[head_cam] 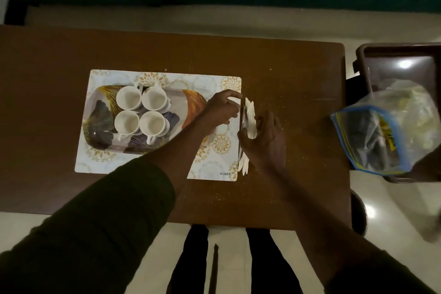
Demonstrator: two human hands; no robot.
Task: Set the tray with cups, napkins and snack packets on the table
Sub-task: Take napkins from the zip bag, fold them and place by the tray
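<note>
A patterned tray lies on a floral placemat on the brown table. Several white cups stand on the tray's left half. At the mat's right edge, a stack of white napkins stands on edge between my two hands. My left hand pinches the stack's top from the left. My right hand grips it from the right. A zip bag of packets sits off the table to the right.
A dark brown bin stands on a stool to the right of the table and holds the zip bag. Crumbs speckle the table's right part. My legs show below the table's near edge.
</note>
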